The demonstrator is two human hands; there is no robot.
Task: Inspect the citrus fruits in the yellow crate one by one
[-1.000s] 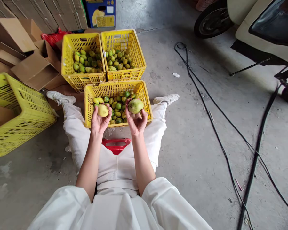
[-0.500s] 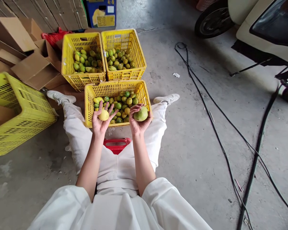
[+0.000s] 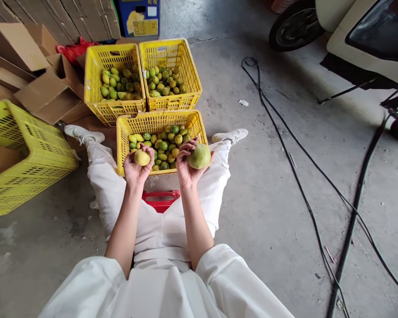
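Observation:
My left hand [image 3: 137, 170], palm up, has its fingers curled round a small yellow lemon [image 3: 142, 157]. A larger, pale green round citrus fruit [image 3: 199, 156] rests in my right hand [image 3: 186, 170], with the fingers bent about its left side. Both hands are raised over the near edge of a yellow plastic crate [image 3: 162, 115] between my legs. Inside that crate lie many green and yellow lemons [image 3: 171, 147], partly hidden by my hands.
Behind stand two more yellow crates [image 3: 111, 107] [image 3: 174, 104] with similar fruit. Cardboard boxes [image 3: 48, 97] and a yellow-green crate [image 3: 49, 161] are on the left. Black cables [image 3: 293, 176] cross the floor at right, near a white vehicle [image 3: 368, 48]. A red seat [image 3: 161, 201] shows beneath me.
The fingers of my left hand have closed from spread to curled round the lemon. My right hand has turned slightly, and its green fruit has shifted a little up and right.

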